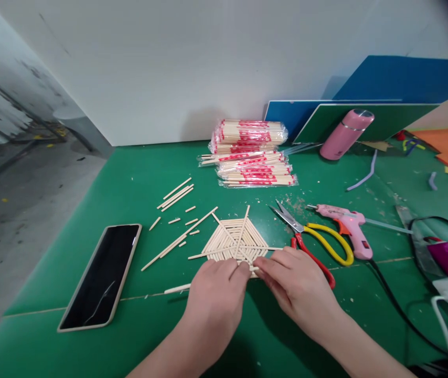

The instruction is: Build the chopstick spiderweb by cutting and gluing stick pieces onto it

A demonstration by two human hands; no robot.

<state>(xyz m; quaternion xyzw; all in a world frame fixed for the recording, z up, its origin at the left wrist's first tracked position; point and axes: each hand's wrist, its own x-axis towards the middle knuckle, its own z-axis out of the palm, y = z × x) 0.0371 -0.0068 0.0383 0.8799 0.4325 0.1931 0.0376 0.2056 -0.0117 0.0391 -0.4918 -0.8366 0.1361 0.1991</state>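
Along the stick web (237,239), left hand (220,283) and right hand (297,275) apparently pinch sticks (254,269); packet print (263,179) blurs.

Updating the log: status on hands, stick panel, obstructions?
Left hand, right hand: fingers at near edge of stick panel. Edge partly hidden. Scissors close beside right hand.

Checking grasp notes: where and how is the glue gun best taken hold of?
Likely the pink handle, from the near side: the glue gun lies with its handle toward the person, while the nozzle points left, away from that grip.
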